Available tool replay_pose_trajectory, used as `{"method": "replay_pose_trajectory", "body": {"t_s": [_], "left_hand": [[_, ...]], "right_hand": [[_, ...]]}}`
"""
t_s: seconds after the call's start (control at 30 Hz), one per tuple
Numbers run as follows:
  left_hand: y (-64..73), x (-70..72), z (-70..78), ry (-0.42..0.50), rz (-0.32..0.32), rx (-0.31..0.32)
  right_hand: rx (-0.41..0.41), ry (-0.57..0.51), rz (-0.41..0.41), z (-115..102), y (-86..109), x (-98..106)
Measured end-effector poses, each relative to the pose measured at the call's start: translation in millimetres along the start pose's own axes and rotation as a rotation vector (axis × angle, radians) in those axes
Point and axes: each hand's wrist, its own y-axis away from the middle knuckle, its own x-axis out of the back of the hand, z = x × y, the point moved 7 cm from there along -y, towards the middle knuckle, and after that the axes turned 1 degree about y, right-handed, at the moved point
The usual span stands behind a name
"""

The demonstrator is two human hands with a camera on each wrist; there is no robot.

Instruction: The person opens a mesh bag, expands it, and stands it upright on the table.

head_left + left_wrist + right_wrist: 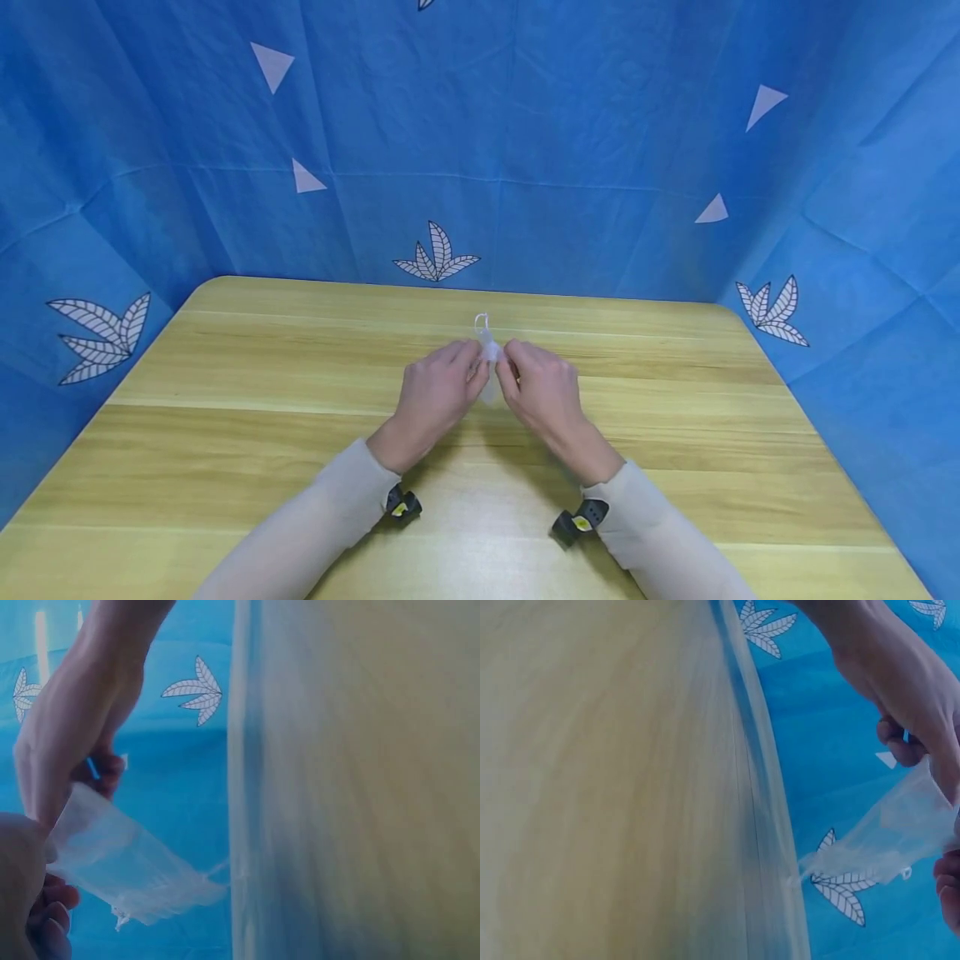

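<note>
Over the middle of the table, both hands hold a small, sheer white drawstring pouch (490,350) between them. My left hand (438,383) pinches its left side with thumb and curled fingers. From the right, my right hand (546,387) pinches the opposite side in the same way. A thin cord loop (482,322) sticks up from the pouch on the far side. In the left wrist view the pouch (131,851) shows a gathered, ruffled end with cord hanging off it. The fingertips are partly hidden behind the fabric and the hands.
The light wooden table (247,433) has rounded far corners. A blue curtain (510,125) with white leaf and triangle prints surrounds its back and sides. Dark straps with small devices (405,505) sit at both wrists, over pale sleeves (315,521).
</note>
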Motion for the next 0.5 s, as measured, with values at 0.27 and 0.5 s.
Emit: {"method": "replay_pose_trajectory", "body": {"t_s": [0.27,0.5], "left_hand": [[-2.3,-2.6,-11.8,0.125,-0.077,0.194],[-3.4,-0.7,-18.1,0.19,-0.09,0.302]], "right_hand": [[-0.09,-0.034,-0.017,8,-0.7,1],[-0.09,-0.09,0.041,10,-0.7,5]]}}
